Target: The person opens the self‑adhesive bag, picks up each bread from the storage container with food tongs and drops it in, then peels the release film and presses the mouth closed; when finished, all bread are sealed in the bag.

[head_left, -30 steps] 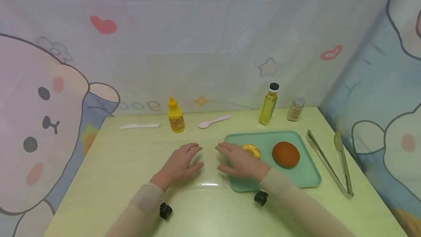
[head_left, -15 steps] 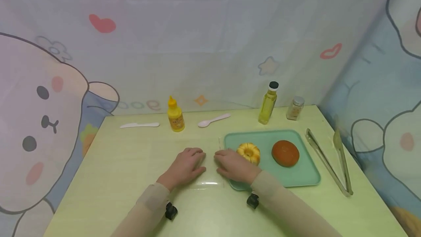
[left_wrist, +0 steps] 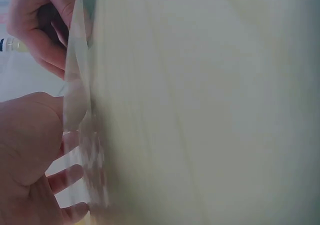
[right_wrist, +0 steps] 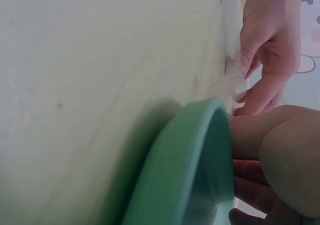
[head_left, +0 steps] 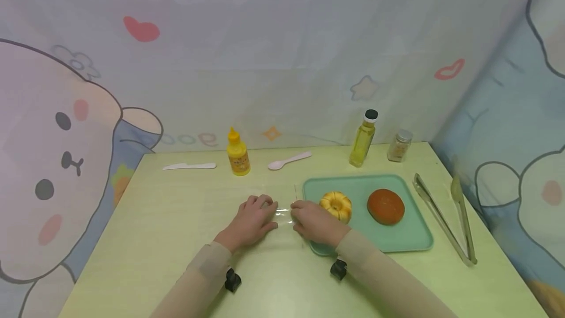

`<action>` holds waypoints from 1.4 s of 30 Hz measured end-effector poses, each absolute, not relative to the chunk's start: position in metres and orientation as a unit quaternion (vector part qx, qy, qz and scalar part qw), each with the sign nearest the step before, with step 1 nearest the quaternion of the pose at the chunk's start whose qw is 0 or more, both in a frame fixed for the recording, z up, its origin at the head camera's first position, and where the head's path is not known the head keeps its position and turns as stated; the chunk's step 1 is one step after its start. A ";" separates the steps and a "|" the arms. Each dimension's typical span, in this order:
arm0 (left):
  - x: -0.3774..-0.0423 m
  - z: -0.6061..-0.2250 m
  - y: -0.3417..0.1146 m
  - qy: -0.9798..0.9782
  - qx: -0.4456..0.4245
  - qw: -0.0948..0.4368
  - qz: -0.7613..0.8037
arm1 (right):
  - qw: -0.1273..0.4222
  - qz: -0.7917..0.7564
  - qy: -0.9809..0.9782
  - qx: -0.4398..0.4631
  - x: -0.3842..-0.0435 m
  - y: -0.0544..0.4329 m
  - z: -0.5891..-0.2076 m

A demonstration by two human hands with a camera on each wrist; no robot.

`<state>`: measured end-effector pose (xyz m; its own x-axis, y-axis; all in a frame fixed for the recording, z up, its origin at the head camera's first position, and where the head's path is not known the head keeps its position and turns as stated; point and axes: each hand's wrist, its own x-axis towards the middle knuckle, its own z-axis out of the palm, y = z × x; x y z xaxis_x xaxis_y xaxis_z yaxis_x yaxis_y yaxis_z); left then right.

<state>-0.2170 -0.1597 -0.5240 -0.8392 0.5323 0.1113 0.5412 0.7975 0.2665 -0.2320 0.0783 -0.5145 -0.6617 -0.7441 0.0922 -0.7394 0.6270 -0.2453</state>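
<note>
A pale cloth backdrop (head_left: 291,38) printed with hearts and stars rises behind a light yellow-green wood-patterned desk (head_left: 154,220), where a clear, glossy plastic sheet (head_left: 283,216) lies in the middle, left of a mint-green rectangular tray (head_left: 375,244). The person's left hand (head_left: 251,217) and right hand (head_left: 315,220) are at the sheet with a gap between them, each with bent fingers and the thumb set away from the fingertips; whether either pinches the film cannot be told. Being thin and see-through, the sheet could cling to the desk, crease or slip from the fingertips, and its edges would be easy to misjudge. The right wrist crosses the tray's near left corner, so a sideways pull might nudge the tray and roll the golden ring-shaped bun (head_left: 336,207) or the round brown bun (head_left: 386,207). Glare makes the film's outline hard to follow. Along the desk's far edge are a white plastic knife (head_left: 190,166), a yellow squeeze bottle (head_left: 239,156), a pale pink spoon (head_left: 282,162), a glass bottle of yellow oil (head_left: 363,141) and a metal-capped jar (head_left: 399,146); silver metal tongs (head_left: 433,205) lie by the right edge. Cartoon animals decorate the cloth at both sides.
</note>
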 end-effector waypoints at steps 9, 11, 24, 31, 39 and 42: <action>-0.219 -0.528 -0.161 -0.954 -0.267 0.022 -0.138 | 0.004 -0.134 0.901 -0.413 -0.232 0.079 -0.515; -0.219 -0.528 -0.163 -0.953 -0.266 0.030 -0.140 | 0.003 -0.136 0.901 -0.413 -0.232 0.079 -0.515; -0.221 -0.529 -0.171 -0.936 -0.281 0.084 -0.194 | -0.018 -0.136 0.885 -0.444 -0.232 0.080 -0.514; -0.220 -0.527 -0.172 -0.933 -0.248 0.031 -0.258 | -0.007 -0.131 0.894 -0.428 -0.231 0.079 -0.514; -0.219 -0.529 -0.176 -0.942 -0.236 -0.011 -0.239 | 0.009 -0.127 0.897 -0.423 -0.231 0.078 -0.512; -0.220 -0.528 -0.177 -0.942 -0.249 -0.014 -0.224 | 0.008 -0.127 0.896 -0.424 -0.230 0.077 -0.511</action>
<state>-0.2197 -0.1775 -0.5278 -0.8756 0.4756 0.0848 0.4630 0.7760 0.4283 -0.2305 0.0774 -0.5111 -0.6398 -0.7628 0.0934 -0.7587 0.6075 -0.2354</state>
